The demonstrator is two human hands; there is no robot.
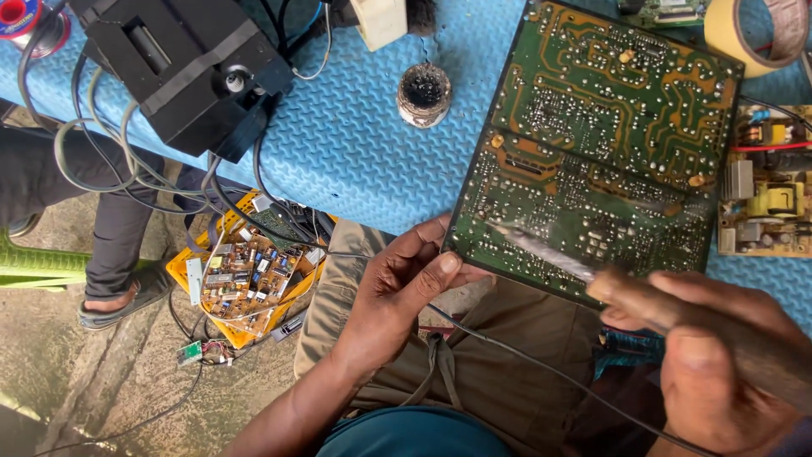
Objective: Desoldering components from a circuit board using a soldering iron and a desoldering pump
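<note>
Nearest the lens, the right hand (719,355) is closed around the wooden handle of a soldering iron (592,271), whose grey metal shaft slants up and left so that its tip rests on, or just above, the green circuit board (609,144); the blur there makes the contact hard to judge. The left hand (397,296) pinches the board's lower left corner between thumb and fingers, steadying it. The board lies solder side up, tilted, its lower edge overhanging the blue textured mat (364,144) and sitting above the person's khaki-clad lap. Its surface is dark green with pale copper-coloured traces and dense clusters of silvery solder points, framed by a thin dark edge. A thin dark cable (541,368) runs from the iron across the lap. Just right of the board lies a smaller board with yellow components (765,199). On the mat, up and left, stand a small round tin (424,93) and a black box-shaped device (186,68), and a roll of tape (757,34) sits at the top right. On the ground to the left, a yellow tray of loose circuit boards (245,279) rests near another person's sandalled foot (118,296).
</note>
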